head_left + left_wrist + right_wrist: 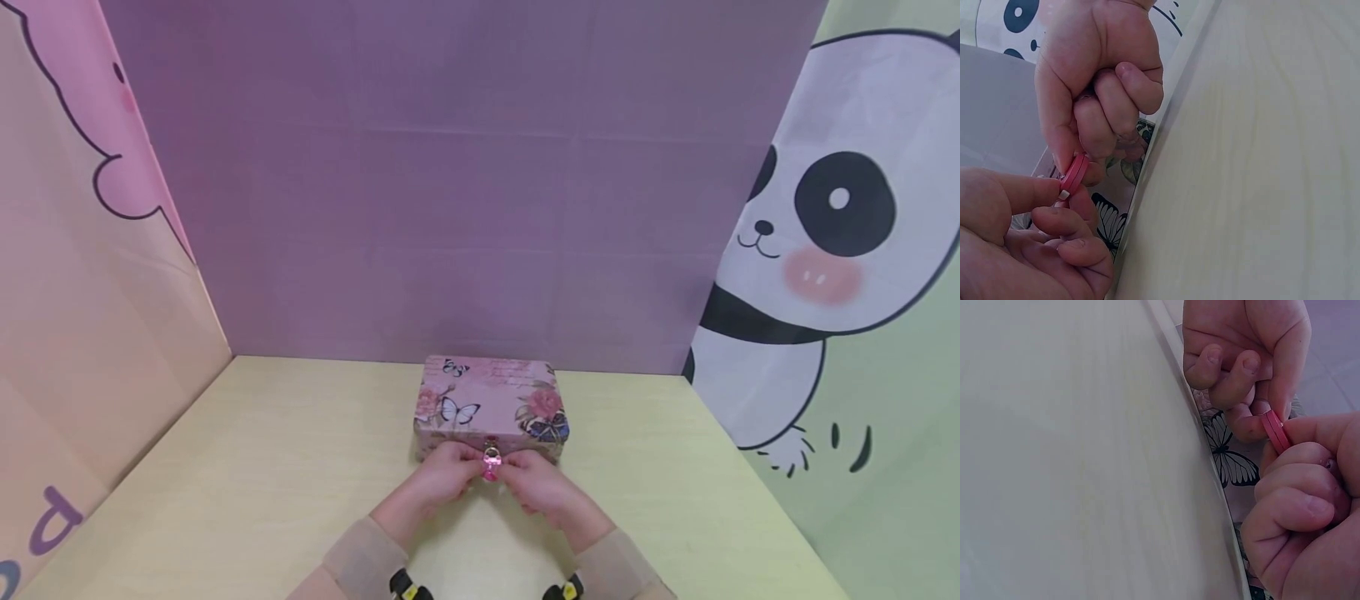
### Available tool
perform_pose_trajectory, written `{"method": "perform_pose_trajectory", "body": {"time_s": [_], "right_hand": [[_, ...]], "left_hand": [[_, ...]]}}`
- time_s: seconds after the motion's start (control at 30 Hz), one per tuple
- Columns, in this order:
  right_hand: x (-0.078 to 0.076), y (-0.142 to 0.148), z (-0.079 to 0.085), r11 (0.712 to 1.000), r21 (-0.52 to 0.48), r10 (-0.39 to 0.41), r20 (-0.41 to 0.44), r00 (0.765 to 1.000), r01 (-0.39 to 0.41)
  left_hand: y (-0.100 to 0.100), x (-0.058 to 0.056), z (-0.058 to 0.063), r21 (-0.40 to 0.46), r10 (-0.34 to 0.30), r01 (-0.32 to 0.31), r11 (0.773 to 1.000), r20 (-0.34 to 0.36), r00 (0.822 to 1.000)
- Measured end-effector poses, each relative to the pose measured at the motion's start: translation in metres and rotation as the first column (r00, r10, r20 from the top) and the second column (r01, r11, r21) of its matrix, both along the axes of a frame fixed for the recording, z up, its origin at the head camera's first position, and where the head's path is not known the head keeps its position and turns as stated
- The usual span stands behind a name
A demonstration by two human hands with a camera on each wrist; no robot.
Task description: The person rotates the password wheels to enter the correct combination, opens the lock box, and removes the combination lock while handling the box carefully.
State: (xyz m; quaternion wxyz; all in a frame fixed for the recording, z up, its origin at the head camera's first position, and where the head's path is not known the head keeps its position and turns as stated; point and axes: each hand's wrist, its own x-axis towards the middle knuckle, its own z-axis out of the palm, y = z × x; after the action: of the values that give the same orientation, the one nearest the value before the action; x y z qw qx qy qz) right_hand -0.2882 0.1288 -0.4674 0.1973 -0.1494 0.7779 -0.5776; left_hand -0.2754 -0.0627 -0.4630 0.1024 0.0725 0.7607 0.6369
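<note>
A decorated pink box (487,396) with roses and butterflies on its closed lid stands on the table. At the clasp on its front, a small pink padlock (491,468) with a metal shackle hangs down. My left hand (452,471) pinches the padlock from the left between thumb and finger. From the other side my right hand (542,482) pinches it too, its remaining fingers curled in. The padlock's edge (1074,173) shows as a red-pink disc between both hands in the left wrist view. Fingers hide much of the padlock's body and the box front.
The pale wooden table (285,483) extends around the box. A purple backdrop (465,183) rises close behind it. Side panels stand left and right, the right one printed with a panda (825,208).
</note>
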Motion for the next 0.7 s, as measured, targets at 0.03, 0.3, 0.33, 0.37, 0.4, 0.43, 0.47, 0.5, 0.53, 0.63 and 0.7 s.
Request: {"method": "perform_pose_trajectory", "body": {"time_s": [0.03,0.3,0.33,0.37,0.4,0.43,0.47,0.5,0.53,0.63,0.7], "right_hand": [[0.0001,0.0,0.0002,1.0,0.004,-0.001,0.0,1.0,0.001],[0.0014,-0.0009,0.0008,1.0,0.009,-0.006,-0.002,1.0,0.006],[0.0015,-0.0008,0.0006,1.0,0.009,-0.005,-0.005,1.0,0.005],[0.0016,-0.0006,0.0005,1.0,0.009,-0.004,-0.007,1.0,0.005],[0.0015,-0.0003,0.0003,1.0,0.009,-0.003,-0.009,1.0,0.003],[0.0015,0.0001,0.0003,1.0,0.01,-0.002,-0.011,1.0,0.002],[0.0015,0.0005,0.0004,1.0,0.011,-0.001,-0.012,1.0,0.001],[0.0015,0.001,0.0007,1.0,0.011,0.0,-0.011,1.0,0.0],[0.0014,0.0014,0.0009,1.0,0.012,0.001,-0.006,1.0,0.0],[0.0014,0.0027,0.0019,1.0,0.01,0.004,0.007,1.0,-0.004],[0.0015,0.0032,0.0023,1.0,0.01,0.005,0.016,1.0,-0.005]], "left_hand": [[0.0001,-0.0002,0.0001,0.001,-0.001,0.001,1.0,0.002,1.0],[-0.0002,0.0014,-0.0002,0.005,-0.004,0.004,1.0,-0.012,1.0],[-0.0002,0.0018,-0.0003,0.005,-0.003,0.003,1.0,-0.012,1.0],[-0.0002,0.0021,-0.0004,0.005,-0.001,0.001,1.0,-0.013,1.0],[-0.0001,0.0022,-0.0003,0.006,0.002,-0.002,1.0,-0.012,1.0],[-0.0001,0.0023,-0.0003,0.006,0.004,-0.004,1.0,-0.01,1.0],[0.0,0.0025,-0.0001,0.006,0.007,-0.006,1.0,-0.009,1.0],[0.0,0.0025,-0.0003,0.006,0.008,-0.008,1.0,-0.006,1.0],[0.0,0.0023,-0.0004,0.006,0.009,-0.009,1.0,-0.004,1.0],[-0.0004,0.0023,-0.0003,0.001,0.01,-0.01,1.0,-0.001,1.0],[-0.0004,0.0026,-0.0004,-0.001,0.01,-0.01,1.0,-0.003,1.0]]}}
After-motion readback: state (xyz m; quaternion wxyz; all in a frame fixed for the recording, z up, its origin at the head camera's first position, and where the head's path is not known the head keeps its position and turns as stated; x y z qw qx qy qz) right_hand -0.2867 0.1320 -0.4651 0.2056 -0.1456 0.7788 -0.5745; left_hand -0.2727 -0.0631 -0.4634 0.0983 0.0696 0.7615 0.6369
